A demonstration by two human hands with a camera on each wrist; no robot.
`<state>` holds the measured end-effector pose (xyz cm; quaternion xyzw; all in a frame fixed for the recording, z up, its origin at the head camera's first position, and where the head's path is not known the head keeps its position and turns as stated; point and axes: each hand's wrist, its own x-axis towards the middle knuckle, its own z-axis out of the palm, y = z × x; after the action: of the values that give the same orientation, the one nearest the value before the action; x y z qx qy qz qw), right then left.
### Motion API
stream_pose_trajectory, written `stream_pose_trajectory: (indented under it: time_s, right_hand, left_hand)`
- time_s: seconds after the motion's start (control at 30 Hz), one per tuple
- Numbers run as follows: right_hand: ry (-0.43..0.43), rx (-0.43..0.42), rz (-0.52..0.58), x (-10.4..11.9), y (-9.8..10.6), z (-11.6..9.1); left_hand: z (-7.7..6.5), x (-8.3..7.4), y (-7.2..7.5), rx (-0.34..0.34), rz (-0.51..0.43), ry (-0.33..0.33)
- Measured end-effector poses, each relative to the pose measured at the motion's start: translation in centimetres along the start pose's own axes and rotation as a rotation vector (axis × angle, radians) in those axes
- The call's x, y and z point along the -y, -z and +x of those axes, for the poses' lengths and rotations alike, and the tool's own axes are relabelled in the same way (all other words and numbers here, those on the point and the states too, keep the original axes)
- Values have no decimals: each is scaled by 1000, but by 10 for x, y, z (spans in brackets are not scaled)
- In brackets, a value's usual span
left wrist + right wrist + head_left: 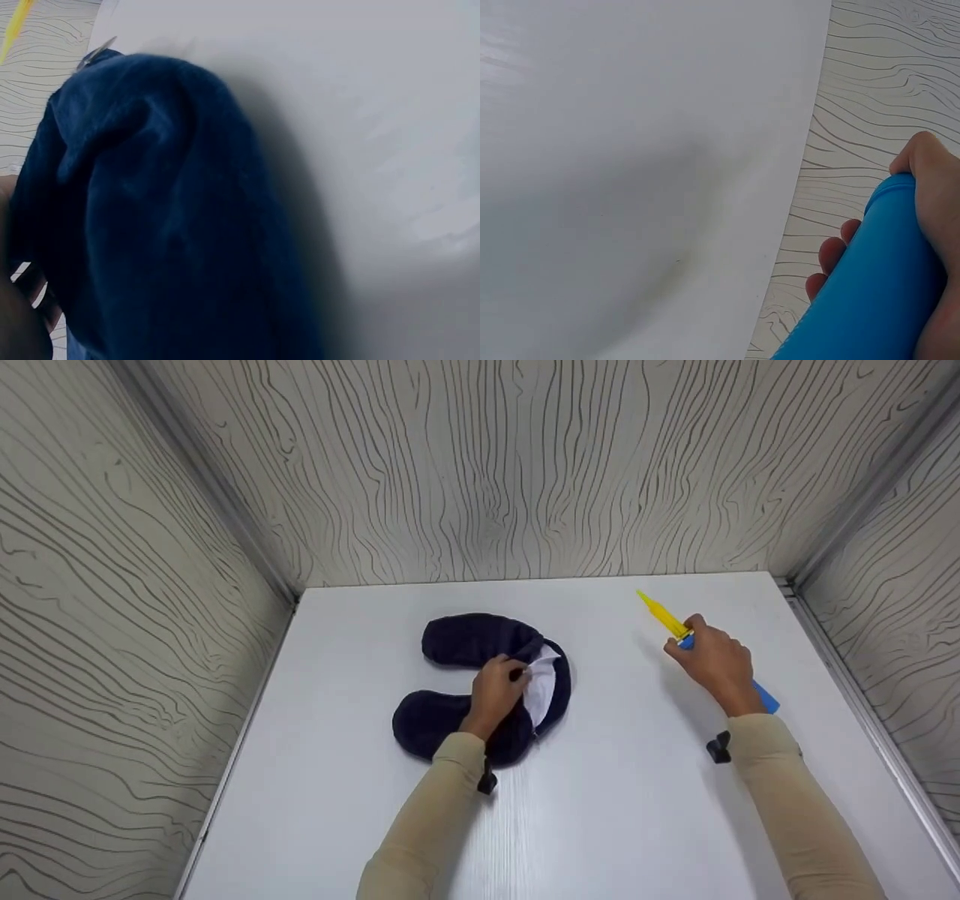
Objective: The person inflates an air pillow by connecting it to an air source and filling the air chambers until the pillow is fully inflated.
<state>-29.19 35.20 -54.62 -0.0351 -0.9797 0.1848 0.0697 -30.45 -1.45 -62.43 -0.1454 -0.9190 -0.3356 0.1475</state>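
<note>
A dark navy U-shaped neck pillow lies on the white table, its two arms towards the left. White inner material shows through an opening along its right-hand curve. My left hand pinches the pillow's fabric at the inner edge of that opening. In the left wrist view the plush cover fills the middle and hides most of the fingers. Over the table's right side, my right hand grips what looks like a balloon hand pump by its blue barrel. Its tapered yellow nozzle points up and left.
The white table is bounded by wood-grain-patterned panels at the back, left and right. Metal rails run along the corners. A small black device sits at each wrist.
</note>
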Motion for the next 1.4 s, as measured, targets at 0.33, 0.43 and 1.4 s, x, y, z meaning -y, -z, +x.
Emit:
stream_pose_trajectory:
  time_s: [0.33,0.43,1.4]
  right_hand:
    - [8,10,-6,15,6,-2]
    - [23,3,-8,20,8,-3]
    - [238,3,-115,54,-2,-15]
  left_hand:
    - [3,0,4,-5,-5,-7]
    - [3,0,4,-4,-1,-8]
    - [4,0,5,5,25,-11]
